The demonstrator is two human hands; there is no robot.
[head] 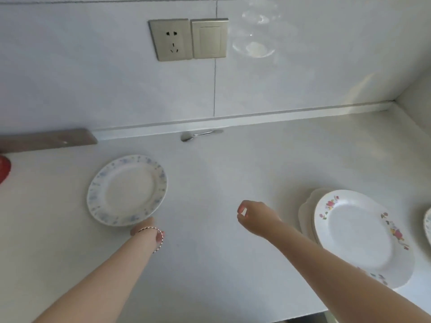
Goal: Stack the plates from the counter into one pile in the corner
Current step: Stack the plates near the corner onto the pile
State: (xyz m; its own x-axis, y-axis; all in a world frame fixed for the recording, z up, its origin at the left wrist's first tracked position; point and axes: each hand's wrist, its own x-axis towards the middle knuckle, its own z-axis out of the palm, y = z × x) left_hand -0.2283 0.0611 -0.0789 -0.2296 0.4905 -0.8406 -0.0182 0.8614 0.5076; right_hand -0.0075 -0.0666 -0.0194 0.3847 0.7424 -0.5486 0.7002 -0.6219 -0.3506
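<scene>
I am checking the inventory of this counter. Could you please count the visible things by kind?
Plates: at least 4, namely blue-speckled plate, flowered plate on a stack with scalloped plate beneath, and edge plate
Spoon: 1
Red object: 1
Total: at least 6

Soft daylight, slight blur, edge distortion

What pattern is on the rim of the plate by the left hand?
Small pale blue floral specks around the rim of the white plate, seen in the head view.

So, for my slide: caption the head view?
Left hand grips blue-rimmed plate; right hand empty beside floral plate pile.
</scene>
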